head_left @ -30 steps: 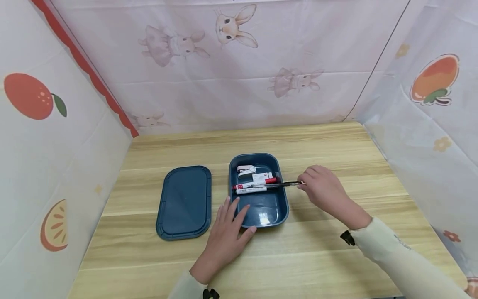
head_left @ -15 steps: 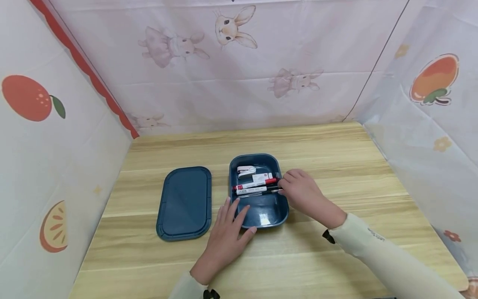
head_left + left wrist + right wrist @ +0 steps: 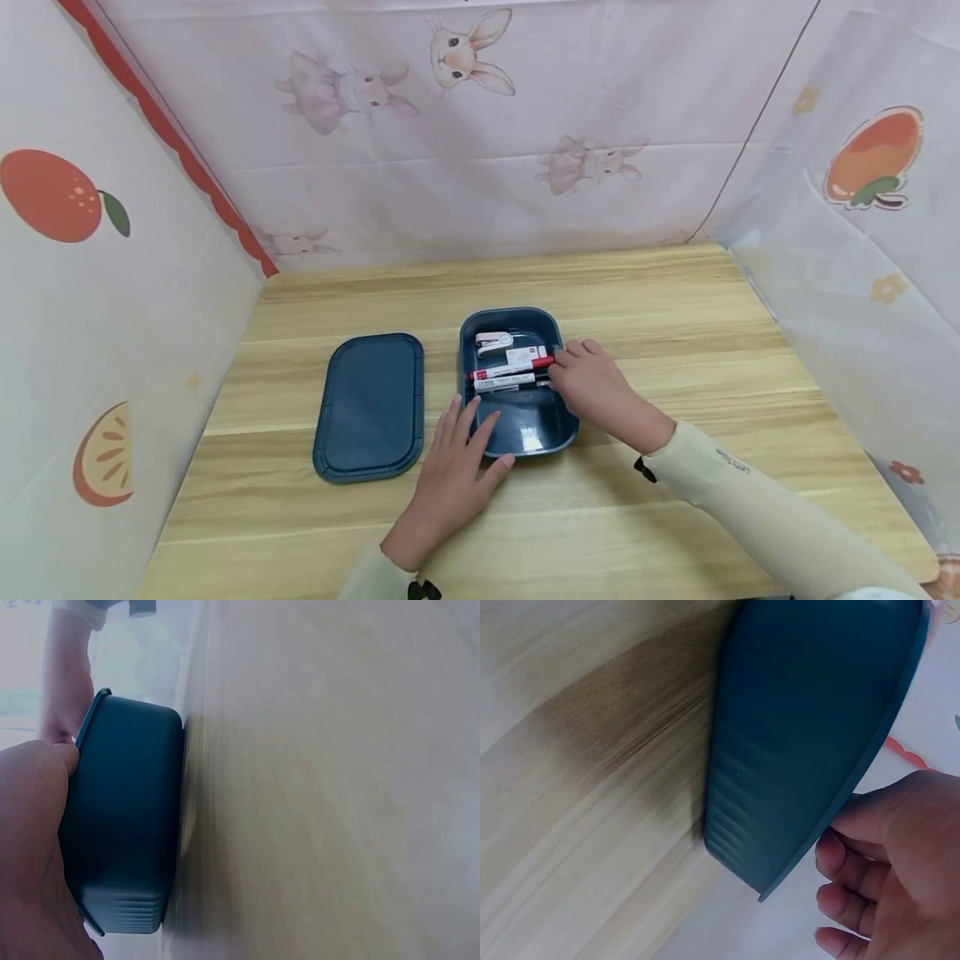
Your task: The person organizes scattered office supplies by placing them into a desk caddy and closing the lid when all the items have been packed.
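A dark blue open box (image 3: 528, 425) stands on the table. My left hand (image 3: 453, 479) rests with spread, straight fingers over its near left rim. Across the box lie a red-capped marker (image 3: 510, 369), a black-capped marker (image 3: 506, 382) and a thin pen (image 3: 543, 383). My right hand (image 3: 592, 387) reaches over the right rim and pinches the pen's right end, largely hidden behind the fingers. In the right wrist view the thumb (image 3: 862, 817) and curled fingers show right at the rim of the box (image 3: 802, 735). The left wrist view shows the box's outer side (image 3: 124, 802).
A matching flat blue lid (image 3: 371, 408) lies left of the box. Inside the box's far part are a pink and white stapler (image 3: 493, 342) and a small white box (image 3: 527, 355). Patterned cloth walls (image 3: 480, 192) enclose the wooden table (image 3: 660, 292) at back and sides.
My right hand has moved left from outside the box to its right rim, bringing the pen down beside the black-capped marker. The left hand has stayed in place.
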The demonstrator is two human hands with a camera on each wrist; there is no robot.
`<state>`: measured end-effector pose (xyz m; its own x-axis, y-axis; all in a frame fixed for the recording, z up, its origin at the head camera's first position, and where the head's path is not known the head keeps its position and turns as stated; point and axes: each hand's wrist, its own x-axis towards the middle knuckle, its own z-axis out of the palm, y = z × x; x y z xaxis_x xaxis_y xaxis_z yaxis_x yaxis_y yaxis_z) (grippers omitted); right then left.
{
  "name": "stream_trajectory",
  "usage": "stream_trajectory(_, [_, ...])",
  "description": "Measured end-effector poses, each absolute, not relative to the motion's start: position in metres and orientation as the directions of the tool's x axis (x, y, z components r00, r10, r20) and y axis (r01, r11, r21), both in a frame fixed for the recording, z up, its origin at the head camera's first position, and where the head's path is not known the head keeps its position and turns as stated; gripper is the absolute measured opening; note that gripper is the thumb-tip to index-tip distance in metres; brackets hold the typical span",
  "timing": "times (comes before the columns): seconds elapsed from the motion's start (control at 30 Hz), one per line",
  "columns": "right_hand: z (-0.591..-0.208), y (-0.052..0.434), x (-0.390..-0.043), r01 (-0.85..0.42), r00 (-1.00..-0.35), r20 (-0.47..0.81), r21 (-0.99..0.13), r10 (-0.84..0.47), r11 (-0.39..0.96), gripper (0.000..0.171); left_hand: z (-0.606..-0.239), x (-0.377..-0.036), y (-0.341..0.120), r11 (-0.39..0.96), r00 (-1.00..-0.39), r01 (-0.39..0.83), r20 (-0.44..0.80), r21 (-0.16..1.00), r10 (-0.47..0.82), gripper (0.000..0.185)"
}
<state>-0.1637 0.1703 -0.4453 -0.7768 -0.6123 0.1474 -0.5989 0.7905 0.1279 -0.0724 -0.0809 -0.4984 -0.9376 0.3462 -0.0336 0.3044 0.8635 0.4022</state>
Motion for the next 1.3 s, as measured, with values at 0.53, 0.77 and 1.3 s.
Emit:
stream_trajectory(0.53, [-0.445,0.162,-0.167,-0.608,-0.765,0.115,0.192,-0.633,0.77,0.016,-0.496,-0.071,-0.081,0.864,-0.934,0.312,-0.04,0.395,0.355,0.071])
stream_trajectory(0.77, [-0.442,0.158,-0.16,-0.61,-0.758,0.164,0.165,-0.631,0.775,0.025,-0.495,-0.072,-0.082,0.862,-0.933,0.321,-0.023,0.392,0.358,0.066])
stream_trajectory(1.3, [-0.421,0.126,-0.126,-0.613,-0.757,0.324,-0.048,-0.568,0.789,0.021,-0.471,-0.083,-0.101,0.796,-0.953,0.293,0.092,0.53,0.29,0.045])
